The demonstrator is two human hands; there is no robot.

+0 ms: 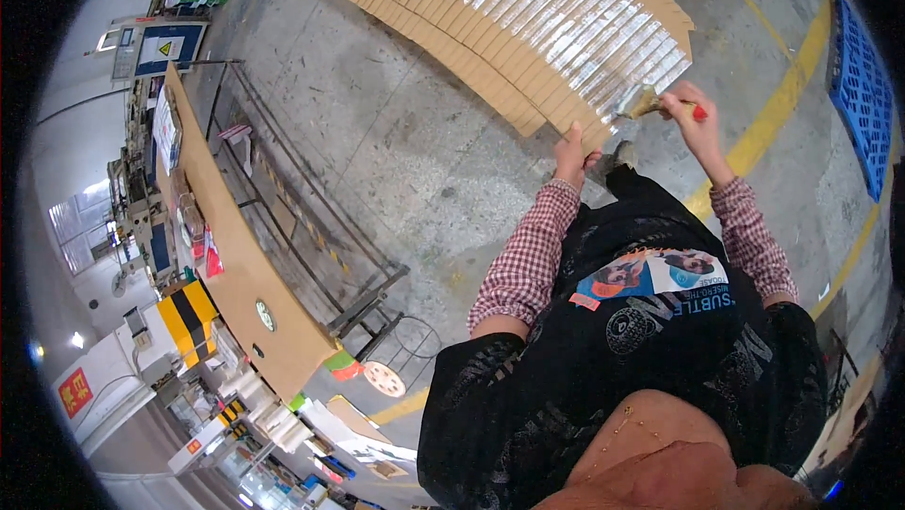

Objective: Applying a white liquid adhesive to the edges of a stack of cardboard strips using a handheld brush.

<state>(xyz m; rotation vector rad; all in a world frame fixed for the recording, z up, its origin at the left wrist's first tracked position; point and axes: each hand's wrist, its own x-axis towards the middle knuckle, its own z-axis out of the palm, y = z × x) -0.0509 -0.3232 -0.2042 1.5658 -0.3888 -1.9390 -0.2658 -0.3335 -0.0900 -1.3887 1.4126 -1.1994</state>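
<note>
A long row of overlapping brown cardboard sheets stretches from near my feet toward the far side. Their exposed strips carry a shiny, whitish wet coat. My left hand is closed on the near edge of the closest cardboard sheet, thumb on top and fingers partly hidden beneath. In my right hand I grip a paintbrush, the red end of its handle poking out by the palm. Its bristles point left, close to the near right corner of the coated strips; whether they touch is hard to tell.
A blue plastic pallet stands at the far right, beyond a yellow floor line. To the left are a long brown-topped table and a metal frame. A round stool sits near the table's end. Machines line the left side.
</note>
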